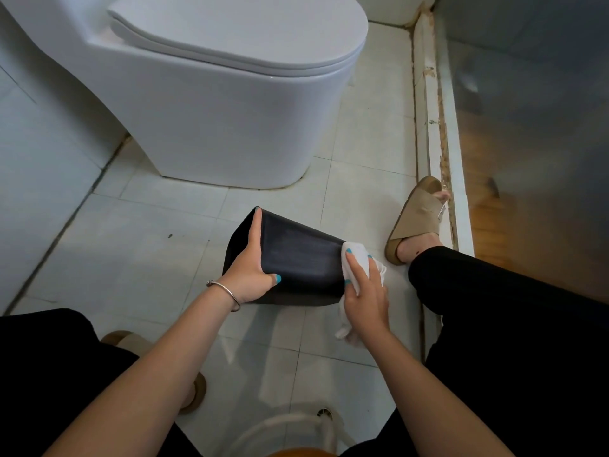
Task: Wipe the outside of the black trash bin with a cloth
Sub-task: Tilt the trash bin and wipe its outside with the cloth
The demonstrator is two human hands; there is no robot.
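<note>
Black bin (296, 258) lay tipped on floor tiles (138, 258), left hand (248, 268) gripped its rim at nine o'clock, right hand (364, 291) pressed white cloth (357, 258) against its base at three o'clock, fingers curled around cloth.

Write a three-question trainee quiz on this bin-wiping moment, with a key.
1. True or false: the black trash bin stands upright on the floor.
2. Which hand presses the white cloth to the bin?
3. The left hand grips the bin at: A) its rim end, B) its narrow end, C) nowhere.

Key:
1. False; it is tipped on its side.
2. The right hand.
3. A.
</note>
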